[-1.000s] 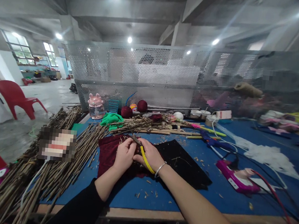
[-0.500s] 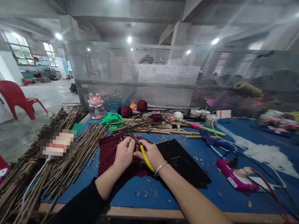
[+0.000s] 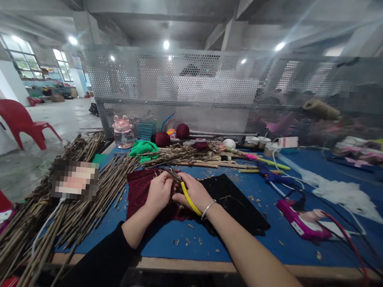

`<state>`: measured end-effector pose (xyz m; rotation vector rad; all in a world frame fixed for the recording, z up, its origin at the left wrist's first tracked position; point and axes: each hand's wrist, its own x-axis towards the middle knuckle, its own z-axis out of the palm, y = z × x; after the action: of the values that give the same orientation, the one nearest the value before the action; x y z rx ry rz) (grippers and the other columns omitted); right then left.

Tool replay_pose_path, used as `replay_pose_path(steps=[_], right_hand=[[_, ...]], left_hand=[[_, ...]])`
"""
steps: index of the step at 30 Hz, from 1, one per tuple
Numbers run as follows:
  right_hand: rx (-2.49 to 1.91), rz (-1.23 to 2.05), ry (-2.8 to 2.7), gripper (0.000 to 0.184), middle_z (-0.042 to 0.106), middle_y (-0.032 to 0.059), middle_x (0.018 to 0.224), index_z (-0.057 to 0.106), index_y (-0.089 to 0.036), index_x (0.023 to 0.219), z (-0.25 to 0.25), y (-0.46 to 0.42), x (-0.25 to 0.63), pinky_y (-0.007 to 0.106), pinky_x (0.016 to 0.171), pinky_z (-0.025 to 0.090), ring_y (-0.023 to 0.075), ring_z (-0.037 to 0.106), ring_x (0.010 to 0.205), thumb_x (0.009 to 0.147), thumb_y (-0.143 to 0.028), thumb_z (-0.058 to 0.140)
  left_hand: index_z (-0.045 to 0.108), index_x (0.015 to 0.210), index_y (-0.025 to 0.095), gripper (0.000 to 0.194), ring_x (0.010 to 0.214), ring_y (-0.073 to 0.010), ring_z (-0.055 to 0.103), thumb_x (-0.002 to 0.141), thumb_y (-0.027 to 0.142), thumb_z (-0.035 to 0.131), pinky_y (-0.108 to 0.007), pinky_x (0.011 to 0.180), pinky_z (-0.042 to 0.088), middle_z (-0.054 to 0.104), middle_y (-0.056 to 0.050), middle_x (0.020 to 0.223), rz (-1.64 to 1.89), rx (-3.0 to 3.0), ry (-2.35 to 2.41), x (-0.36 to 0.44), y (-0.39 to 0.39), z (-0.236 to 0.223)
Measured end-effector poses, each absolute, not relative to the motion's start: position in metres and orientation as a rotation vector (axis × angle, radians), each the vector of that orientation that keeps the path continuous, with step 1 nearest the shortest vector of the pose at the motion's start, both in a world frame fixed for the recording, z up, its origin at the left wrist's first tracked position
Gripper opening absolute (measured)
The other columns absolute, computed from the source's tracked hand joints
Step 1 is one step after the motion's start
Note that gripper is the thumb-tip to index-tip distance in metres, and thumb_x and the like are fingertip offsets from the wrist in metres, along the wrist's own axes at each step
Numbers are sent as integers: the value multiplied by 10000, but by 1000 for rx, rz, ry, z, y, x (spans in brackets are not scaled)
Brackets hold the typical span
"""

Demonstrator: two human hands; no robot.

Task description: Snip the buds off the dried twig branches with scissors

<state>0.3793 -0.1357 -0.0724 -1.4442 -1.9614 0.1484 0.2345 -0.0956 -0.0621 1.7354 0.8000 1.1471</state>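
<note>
My left hand (image 3: 158, 191) is closed in a pinch above a dark red cloth (image 3: 137, 188). What its fingers hold is mostly hidden; dry brown plant bits show beside them. Close on its right, my right hand (image 3: 195, 193) grips scissors (image 3: 189, 199) with yellow handles. Their dark blades point up and left, over my left fingertips. A silver bangle circles the right wrist. Beneath and right of that hand lies a black cloth (image 3: 236, 203) with a few thin straws on it.
Many dry stalks (image 3: 92, 206) lie along the table's left side. Behind my hands are a green cloth (image 3: 144, 150), dark red balls (image 3: 182, 131) and more stalks. A purple power strip (image 3: 301, 221), cables and a blue glue gun (image 3: 273, 176) sit to the right. A perforated screen (image 3: 126, 82) stands behind.
The scissor blades now look slightly more spread, and the right hand has shifted slightly. My left hand keeps its pinch. The whole view has shifted a little.
</note>
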Motion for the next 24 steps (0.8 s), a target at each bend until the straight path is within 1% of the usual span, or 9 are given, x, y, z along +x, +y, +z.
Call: replay_pose_path(steps=[5, 9, 12, 17, 20, 24], right_hand=[[-1431, 244, -1909, 460, 616, 45, 870, 535, -194, 1014, -66, -140, 376, 259, 701, 419, 174, 565, 772, 699, -515, 631], [-1503, 259, -1868, 435, 630, 39, 811, 575, -195, 932, -59, -144, 376, 236, 651, 407, 158, 564, 699, 661, -525, 660], [-1520, 288, -1869, 391, 630, 27, 749, 590, -200, 897, -58, -144, 379, 221, 614, 398, 138, 552, 635, 684, -525, 637], [-1525, 314, -1900, 367, 613, 9, 666, 599, -192, 878, -62, -141, 382, 201, 569, 382, 114, 522, 565, 726, -526, 592], [-1601, 249, -1909, 385, 598, 4, 634, 606, -196, 891, -62, -138, 385, 203, 548, 370, 113, 505, 542, 722, -541, 583], [-1804, 142, -1785, 431, 632, 14, 718, 586, -228, 986, -51, -137, 413, 217, 587, 387, 141, 557, 620, 686, -536, 610]], left_hand=[[554, 785, 160, 186, 518, -99, 539, 822, 265, 406, -196, 530, 414, 575, 15, 608, 1145, 1768, 827, 234, -96, -60], [535, 700, 162, 245, 518, -100, 517, 840, 310, 397, -204, 536, 392, 572, 11, 594, 1145, 1851, 876, 231, -95, -60], [519, 632, 161, 297, 551, -100, 506, 847, 322, 391, -206, 566, 377, 569, 7, 596, 1162, 1944, 898, 230, -94, -61], [512, 655, 164, 282, 552, -95, 488, 845, 317, 370, -201, 560, 359, 561, 18, 600, 1128, 1978, 906, 231, -92, -64], [492, 630, 168, 277, 525, -91, 459, 830, 313, 367, -199, 536, 335, 512, 36, 544, 1119, 2001, 967, 229, -88, -63], [500, 577, 165, 267, 504, -91, 434, 779, 306, 398, -204, 518, 305, 474, 42, 495, 978, 2094, 1098, 219, -76, -58]])
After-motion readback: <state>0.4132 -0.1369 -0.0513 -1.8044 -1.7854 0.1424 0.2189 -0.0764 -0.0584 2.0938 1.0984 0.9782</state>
